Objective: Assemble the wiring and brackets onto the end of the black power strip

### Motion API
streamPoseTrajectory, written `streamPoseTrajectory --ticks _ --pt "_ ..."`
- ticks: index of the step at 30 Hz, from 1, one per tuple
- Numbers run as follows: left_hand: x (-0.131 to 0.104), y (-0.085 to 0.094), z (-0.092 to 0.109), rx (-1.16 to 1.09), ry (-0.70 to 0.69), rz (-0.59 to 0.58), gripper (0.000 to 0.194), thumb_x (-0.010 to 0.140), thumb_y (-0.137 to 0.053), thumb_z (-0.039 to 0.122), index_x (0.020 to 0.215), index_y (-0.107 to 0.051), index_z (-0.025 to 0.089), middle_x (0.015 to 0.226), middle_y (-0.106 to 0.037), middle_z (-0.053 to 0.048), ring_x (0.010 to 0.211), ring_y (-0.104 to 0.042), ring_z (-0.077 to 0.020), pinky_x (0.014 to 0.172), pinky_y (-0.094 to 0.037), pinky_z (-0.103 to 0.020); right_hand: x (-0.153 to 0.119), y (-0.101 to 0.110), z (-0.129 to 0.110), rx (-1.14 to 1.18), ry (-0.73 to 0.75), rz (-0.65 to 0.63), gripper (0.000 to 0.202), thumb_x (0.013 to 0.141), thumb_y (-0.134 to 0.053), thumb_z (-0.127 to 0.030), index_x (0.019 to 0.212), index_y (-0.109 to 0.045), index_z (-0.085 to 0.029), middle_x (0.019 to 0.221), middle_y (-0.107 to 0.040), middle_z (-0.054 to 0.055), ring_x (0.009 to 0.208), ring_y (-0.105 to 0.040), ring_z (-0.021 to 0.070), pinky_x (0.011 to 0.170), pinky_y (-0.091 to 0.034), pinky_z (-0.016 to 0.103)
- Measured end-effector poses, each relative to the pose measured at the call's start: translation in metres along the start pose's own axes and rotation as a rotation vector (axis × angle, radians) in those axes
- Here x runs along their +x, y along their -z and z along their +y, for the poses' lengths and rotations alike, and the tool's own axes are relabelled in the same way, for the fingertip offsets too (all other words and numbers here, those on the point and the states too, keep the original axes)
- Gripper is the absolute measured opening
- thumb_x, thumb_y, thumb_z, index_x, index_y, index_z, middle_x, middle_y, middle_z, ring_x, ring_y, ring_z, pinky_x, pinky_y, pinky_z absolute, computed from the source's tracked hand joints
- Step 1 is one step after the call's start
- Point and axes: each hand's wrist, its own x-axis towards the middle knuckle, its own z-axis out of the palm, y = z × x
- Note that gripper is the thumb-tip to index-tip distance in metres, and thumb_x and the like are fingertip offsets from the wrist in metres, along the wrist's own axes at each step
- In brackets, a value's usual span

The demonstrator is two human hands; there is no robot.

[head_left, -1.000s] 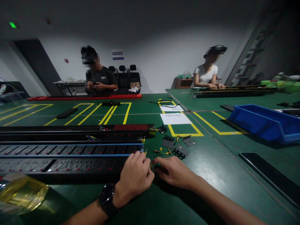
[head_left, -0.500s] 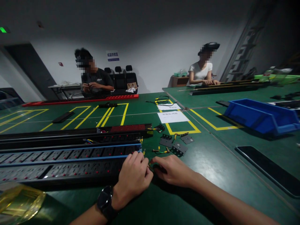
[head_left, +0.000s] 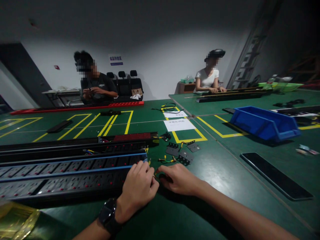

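My left hand (head_left: 138, 183), with a dark watch (head_left: 108, 213) on its wrist, is closed at the right end of the nearest black socket strip (head_left: 82, 185). My right hand (head_left: 178, 179) is pinched just right of it, the fingertips of both hands nearly meeting. Between them shows a small bit of yellow-green wire (head_left: 155, 174); most of it is hidden by the fingers. Beyond my right hand lie a short yellow-green wire with connectors (head_left: 167, 160) and several black perforated brackets (head_left: 184, 158).
A blue bin (head_left: 265, 125) and a black phone (head_left: 275, 175) lie on the right. White paper sheets (head_left: 178, 125) are taped-area markers mid-table. A yellow transparent object (head_left: 17, 220) sits at the lower left. Two people (head_left: 98, 88) (head_left: 208, 78) work across the green table (head_left: 215, 180).
The whole view has shifted slightly, so most things appear farther left. Both hands keep nearly the same pose at the strip's end.
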Motion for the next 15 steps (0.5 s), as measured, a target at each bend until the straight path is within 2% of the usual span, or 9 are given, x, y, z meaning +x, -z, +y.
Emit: streamPoseTrajectory --ticks 15 --pt "0.0003 0.0005 -0.0001 -0.021 -0.006 0.015 0.01 0.087 -0.06 0.016 0.084 -0.067 0.022 0.091 -0.067 -0.008 0.093 -0.06 -0.0292 0.083 -0.049 -0.044 -0.0012 -0.002 0.0019 0.024 -0.005 0.015 0.025 0.091 -0.063 -0.017 0.115 -0.07 -0.021 0.078 -0.075 0.002 0.066 -0.065 0.0176 0.061 -0.028 0.028"
